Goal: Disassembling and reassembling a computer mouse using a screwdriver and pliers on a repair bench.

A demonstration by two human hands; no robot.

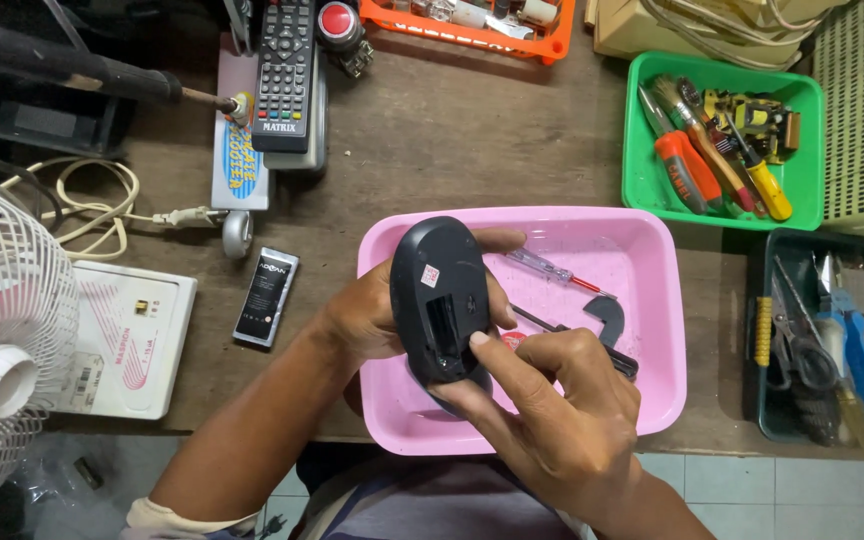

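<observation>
Near the worktop's front edge, the right hand [552, 410] pinches the lower end of a smooth, oval black plastic computer mouse [442, 300], thumb pressing its open underside. The left hand [382, 315] wraps its back, holding it over a glossy pink rectangular tray [642, 300]. Farther right sits a green tool bin [652, 190] on worn brown wood.

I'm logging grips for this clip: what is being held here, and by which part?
A black computer mouse, underside up. The left hand grips its side; the right hand pinches its near end, thumb by the open battery bay.
</observation>
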